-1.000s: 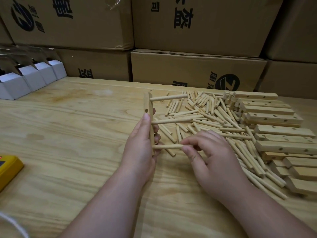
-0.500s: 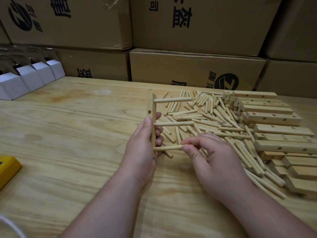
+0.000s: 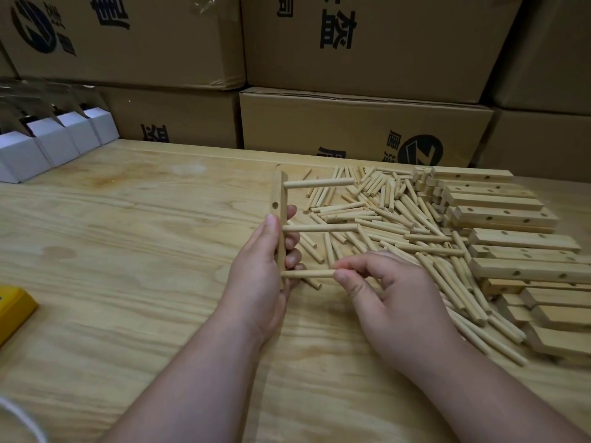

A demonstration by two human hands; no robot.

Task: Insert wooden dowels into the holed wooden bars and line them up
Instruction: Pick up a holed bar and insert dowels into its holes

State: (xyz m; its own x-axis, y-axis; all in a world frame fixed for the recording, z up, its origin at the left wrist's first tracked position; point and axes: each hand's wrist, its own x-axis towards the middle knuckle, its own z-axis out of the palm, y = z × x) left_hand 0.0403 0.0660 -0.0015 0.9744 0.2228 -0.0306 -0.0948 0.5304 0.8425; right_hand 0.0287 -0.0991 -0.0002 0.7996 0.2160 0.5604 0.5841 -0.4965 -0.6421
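the left hand (image 3: 260, 270) gripped a holed wooden bar (image 3: 280, 225), standing it on end above the table (image 3: 128, 251), thumb on the near face and fingers curled round the far side about its lower half. three dowels stuck out of the bar toward the right: a top dowel (image 3: 318, 183) near its upper end, a middle dowel (image 3: 319, 227) just above the curled fingers, and a bottom dowel (image 3: 307, 274) near its lower end. an open hole showed on the bar's side face between the top and middle dowels. the right hand (image 3: 393, 298) pinched the free end of the bottom dowel between thumb and forefinger, the other fingers loosely bent. just behind and to the right of both hands lay a loose pile of dowels (image 3: 399, 225), and beyond it, at the table's right edge, a stack of holed bars (image 3: 511, 238). cardboard boxes (image 3: 351, 123) stood along the back; white cartons (image 3: 48, 139) sat far left, a yellow object (image 3: 14, 306) at the left edge.
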